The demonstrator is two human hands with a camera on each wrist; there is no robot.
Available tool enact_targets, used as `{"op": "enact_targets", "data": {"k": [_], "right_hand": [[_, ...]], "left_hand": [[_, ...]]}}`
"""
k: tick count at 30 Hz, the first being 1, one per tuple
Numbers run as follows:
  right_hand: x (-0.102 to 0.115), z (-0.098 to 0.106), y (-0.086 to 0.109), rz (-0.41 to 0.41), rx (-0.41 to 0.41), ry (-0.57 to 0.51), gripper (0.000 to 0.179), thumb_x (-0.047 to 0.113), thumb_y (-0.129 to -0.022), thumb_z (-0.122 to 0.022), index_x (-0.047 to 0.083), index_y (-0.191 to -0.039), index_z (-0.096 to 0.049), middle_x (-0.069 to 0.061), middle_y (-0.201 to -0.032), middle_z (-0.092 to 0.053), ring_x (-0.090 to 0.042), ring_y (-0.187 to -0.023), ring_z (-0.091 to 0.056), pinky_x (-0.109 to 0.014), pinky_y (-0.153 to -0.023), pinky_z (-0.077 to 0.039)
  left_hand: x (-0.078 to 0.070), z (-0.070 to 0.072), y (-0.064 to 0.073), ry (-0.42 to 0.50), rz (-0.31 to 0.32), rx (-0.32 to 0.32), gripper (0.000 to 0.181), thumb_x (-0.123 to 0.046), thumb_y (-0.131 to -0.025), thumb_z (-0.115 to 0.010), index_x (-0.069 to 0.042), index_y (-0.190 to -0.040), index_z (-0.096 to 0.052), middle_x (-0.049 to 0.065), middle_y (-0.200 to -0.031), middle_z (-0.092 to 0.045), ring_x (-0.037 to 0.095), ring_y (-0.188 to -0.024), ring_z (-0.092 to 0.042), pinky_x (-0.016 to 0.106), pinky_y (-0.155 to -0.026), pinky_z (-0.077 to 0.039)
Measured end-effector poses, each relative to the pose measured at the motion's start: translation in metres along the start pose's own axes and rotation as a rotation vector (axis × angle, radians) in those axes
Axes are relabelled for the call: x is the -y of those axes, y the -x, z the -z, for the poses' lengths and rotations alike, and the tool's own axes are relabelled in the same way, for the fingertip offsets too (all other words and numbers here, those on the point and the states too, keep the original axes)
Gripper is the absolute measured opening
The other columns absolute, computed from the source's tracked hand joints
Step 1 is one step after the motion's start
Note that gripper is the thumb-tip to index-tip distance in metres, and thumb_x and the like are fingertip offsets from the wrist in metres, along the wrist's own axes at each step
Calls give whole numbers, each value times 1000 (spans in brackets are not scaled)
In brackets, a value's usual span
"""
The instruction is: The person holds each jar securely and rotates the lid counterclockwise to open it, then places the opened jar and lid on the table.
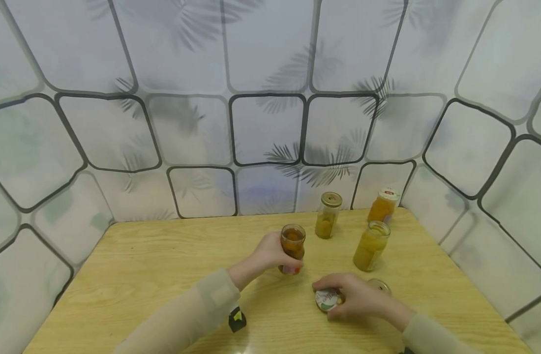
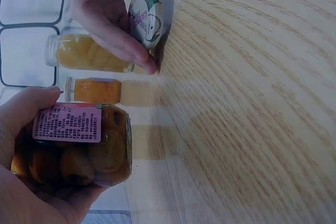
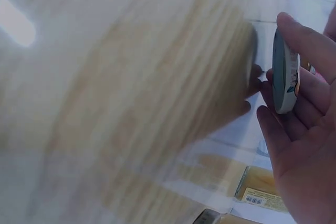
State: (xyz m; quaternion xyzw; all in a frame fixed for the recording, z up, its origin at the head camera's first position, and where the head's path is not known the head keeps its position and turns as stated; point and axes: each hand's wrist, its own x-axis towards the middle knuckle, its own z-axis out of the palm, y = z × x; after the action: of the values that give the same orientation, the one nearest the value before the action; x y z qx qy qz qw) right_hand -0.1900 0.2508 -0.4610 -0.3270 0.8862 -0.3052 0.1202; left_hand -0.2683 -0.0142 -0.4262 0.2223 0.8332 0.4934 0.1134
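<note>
One printed lid (image 1: 327, 301), pinched edgewise by the right hand (image 1: 358, 297); one lidless dark-fruit jar (image 1: 292, 242), clasped in the left hand (image 1: 270, 251); one yellow jar (image 1: 370, 250), uncapped; one gold-capped jar (image 1: 326, 219); one orange jar (image 1: 380, 210), rearmost. Handling, as judged: dark-fruit jar upright and steady, printed lid level, fingertips kept to its rim

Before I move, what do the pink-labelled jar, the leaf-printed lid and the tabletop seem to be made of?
Pink-labelled jar: probably smooth, clear glass; its wall is see-through.
Leaf-printed lid: likely coated metal, from its thin edge, though plastic is possible.
Tabletop: glossy wood or wood-look laminate; grain and glare show, not which.
</note>
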Motion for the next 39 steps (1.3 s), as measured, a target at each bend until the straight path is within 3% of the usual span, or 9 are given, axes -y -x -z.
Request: {"op": "enact_targets", "data": {"k": [8, 14, 21, 29, 39], "right_hand": [[4, -7, 4, -2, -31, 149, 58, 31, -86, -90, 17, -139, -71, -3, -143, -70, -29, -131, -67, -42, -109, -56], [3, -9, 4, -10, -35, 184, 60, 33, -86, -90, 18, -141, -70, -3, -144, -69, -29, -131, -66, -44, -109, -56], [4, -12, 5, 13, -40, 205, 58, 36, -89, -87, 16, -141, -70, -4, -144, -69, -28, -131, -67, -43, -108, -57], [3, -12, 5, 18, -45, 232, 57, 36, -90, -86, 16, -141, -70, -4, -144, -69, -28, -131, -67, -44, -108, -57], [4, -11, 6, 16, -42, 247, 59, 37, -89, -86, 15, -141, -69, -4, -145, -69, -28, -131, -67, -45, -108, -57]], "left_hand": [[0, -5, -6, -24, 30, -16, 44, -13, -75, -95, -6, -113, -73, 8, -102, -78, 13, -83, -68, 32, -77, -58], [-1, -14, -13, -58, 37, -45, 50, -15, -75, -95, -4, -118, -71, 11, -108, -78, 21, -94, -72, 38, -86, -61], [1, -27, -19, -37, 51, -63, 52, -14, -75, -97, -2, -118, -70, 14, -112, -77, 28, -102, -74, 42, -91, -61], [8, -37, -24, -1, 23, -68, 56, -13, -76, -96, -1, -124, -69, 15, -118, -76, 32, -111, -73, 44, -99, -59], [12, -42, -29, 66, -27, -11, 60, -12, -85, -91, -1, -136, -62, 17, -129, -72, 34, -120, -70, 47, -104, -57]]}}
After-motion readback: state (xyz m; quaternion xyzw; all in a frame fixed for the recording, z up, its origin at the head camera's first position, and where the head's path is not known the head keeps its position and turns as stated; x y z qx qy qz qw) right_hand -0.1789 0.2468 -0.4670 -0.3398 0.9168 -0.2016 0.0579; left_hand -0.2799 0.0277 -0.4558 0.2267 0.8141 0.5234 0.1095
